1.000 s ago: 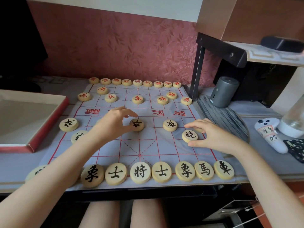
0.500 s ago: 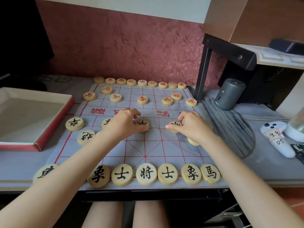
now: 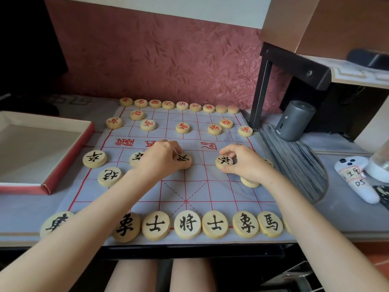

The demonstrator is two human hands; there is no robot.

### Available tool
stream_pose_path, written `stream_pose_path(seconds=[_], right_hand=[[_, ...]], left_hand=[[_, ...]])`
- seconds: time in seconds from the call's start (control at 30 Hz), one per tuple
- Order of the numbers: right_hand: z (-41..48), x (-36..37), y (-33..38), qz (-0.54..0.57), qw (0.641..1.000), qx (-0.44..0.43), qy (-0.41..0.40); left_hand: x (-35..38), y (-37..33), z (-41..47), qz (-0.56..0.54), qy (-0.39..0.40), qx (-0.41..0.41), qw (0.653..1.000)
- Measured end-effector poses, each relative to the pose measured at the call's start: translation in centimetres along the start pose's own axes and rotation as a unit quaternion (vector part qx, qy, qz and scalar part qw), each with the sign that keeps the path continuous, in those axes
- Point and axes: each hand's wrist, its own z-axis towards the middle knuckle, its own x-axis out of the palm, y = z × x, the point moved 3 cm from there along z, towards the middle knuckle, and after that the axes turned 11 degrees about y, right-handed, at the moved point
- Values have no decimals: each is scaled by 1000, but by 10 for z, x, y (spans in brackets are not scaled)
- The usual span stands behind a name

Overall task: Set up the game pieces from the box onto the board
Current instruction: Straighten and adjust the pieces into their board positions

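Observation:
A pale cloth board [image 3: 185, 186] with red grid lines lies on the desk. Red-lettered wooden discs [image 3: 182, 127] fill its far rows, black-lettered discs [image 3: 187, 224] line the near edge. My left hand [image 3: 162, 158] pinches the middle black soldier disc [image 3: 184, 160] on the board. My right hand [image 3: 245, 162] grips another black soldier disc [image 3: 224, 161] to its right. A further disc [image 3: 249, 183] lies half hidden under my right wrist. The open red-edged box [image 3: 50, 182] sits at the left, with nothing visible inside.
A black metal shelf post [image 3: 261, 91] stands at the board's far right corner, with a grey cylinder [image 3: 294, 121] beside it. A dark striped fan [image 3: 294, 161] lies right of the board. A white labelled object [image 3: 355, 178] and a clear bottle [image 3: 381, 163] sit far right.
My right hand moved left from the black cannon disc to the soldier disc and closed on it. My left hand stayed on the middle soldier disc. The camera view shifted slightly.

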Motion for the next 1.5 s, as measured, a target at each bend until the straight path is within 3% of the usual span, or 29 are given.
stream_pose_path(seconds=[0.13, 0.23, 0.37, 0.5, 0.67, 1.03, 1.5], right_hand=[[-5, -1, 1, 40, 998, -27, 32], [-7, -3, -1, 9, 1000, -14, -22], [-5, -1, -2, -94, 993, 10, -74], [-2, 2, -2, -97, 992, 10, -84], [0, 1, -2, -104, 993, 3, -57], [-4, 3, -6, -66, 997, -30, -36], [-4, 3, -11, -15, 999, -34, -37]], left_hand=[[-5, -2, -3, 36, 72, 29, 996], [-11, -6, -7, 40, 98, 56, 993], [-9, -5, -8, -18, 48, 22, 998], [-1, -10, -4, 6, 3, -37, 999], [0, -9, -3, 9, 12, -76, 997], [-6, -3, -4, -34, 89, 53, 994], [1, -2, -2, -57, 31, 34, 997]])
